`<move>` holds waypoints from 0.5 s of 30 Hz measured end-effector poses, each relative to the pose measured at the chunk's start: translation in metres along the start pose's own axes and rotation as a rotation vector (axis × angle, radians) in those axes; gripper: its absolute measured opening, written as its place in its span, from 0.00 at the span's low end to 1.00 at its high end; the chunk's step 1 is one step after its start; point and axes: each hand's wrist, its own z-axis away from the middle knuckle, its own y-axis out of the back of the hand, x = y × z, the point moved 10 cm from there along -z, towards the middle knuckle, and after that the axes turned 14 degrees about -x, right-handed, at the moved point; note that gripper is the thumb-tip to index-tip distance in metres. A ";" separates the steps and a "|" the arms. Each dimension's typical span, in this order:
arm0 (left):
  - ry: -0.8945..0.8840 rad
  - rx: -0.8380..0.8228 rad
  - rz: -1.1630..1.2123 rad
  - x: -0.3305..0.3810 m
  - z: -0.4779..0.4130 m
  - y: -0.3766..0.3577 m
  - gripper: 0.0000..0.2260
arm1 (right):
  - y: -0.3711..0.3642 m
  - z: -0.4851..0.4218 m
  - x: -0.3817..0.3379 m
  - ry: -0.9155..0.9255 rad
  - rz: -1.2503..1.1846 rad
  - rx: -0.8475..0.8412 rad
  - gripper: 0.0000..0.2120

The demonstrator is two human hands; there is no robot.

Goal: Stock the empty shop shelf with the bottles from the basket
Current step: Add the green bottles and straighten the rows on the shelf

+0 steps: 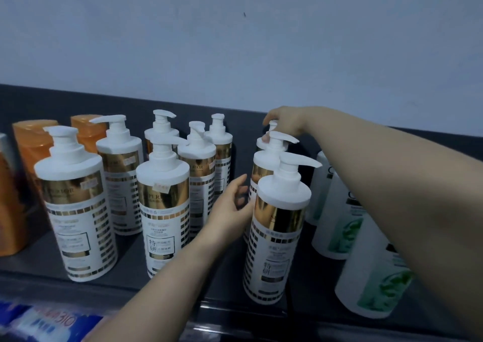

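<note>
Behind front bottle (pixel 277 237) | rear bottle (pixel 259 143) mostly hidden | right hand (pixel 286 122) gripping it

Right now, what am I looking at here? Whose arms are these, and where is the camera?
No machine here: a person's two bare arms, filmed by one camera worn on their head. A dark shelf holds gold-banded pump bottles, orange bottles on the left, green-printed bottles on the right. The right hand grips the pump of the back bottle in the rightmost gold row. The left hand is open, holding nothing, beside that row.
</note>
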 end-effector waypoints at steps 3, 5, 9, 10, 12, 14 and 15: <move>0.029 -0.060 0.010 -0.010 -0.014 -0.007 0.29 | -0.001 -0.006 -0.002 0.010 0.083 0.023 0.20; 0.033 -0.063 0.000 -0.015 -0.018 -0.007 0.28 | -0.002 -0.006 -0.003 0.043 0.022 0.018 0.17; 0.045 -0.060 -0.015 -0.019 -0.019 -0.005 0.27 | -0.002 -0.007 -0.003 0.105 -0.111 0.021 0.15; 0.052 -0.060 -0.014 -0.020 -0.019 -0.004 0.27 | -0.003 -0.008 -0.004 0.118 -0.124 0.020 0.15; 0.056 -0.063 -0.015 -0.021 -0.020 -0.004 0.26 | -0.003 -0.009 -0.006 0.137 -0.139 0.024 0.14; 0.047 -0.064 -0.017 -0.021 -0.021 -0.003 0.26 | -0.003 -0.010 -0.007 0.149 -0.158 0.029 0.14; 0.040 -0.066 -0.014 -0.020 -0.021 -0.003 0.26 | -0.003 -0.010 -0.007 0.152 -0.171 0.030 0.14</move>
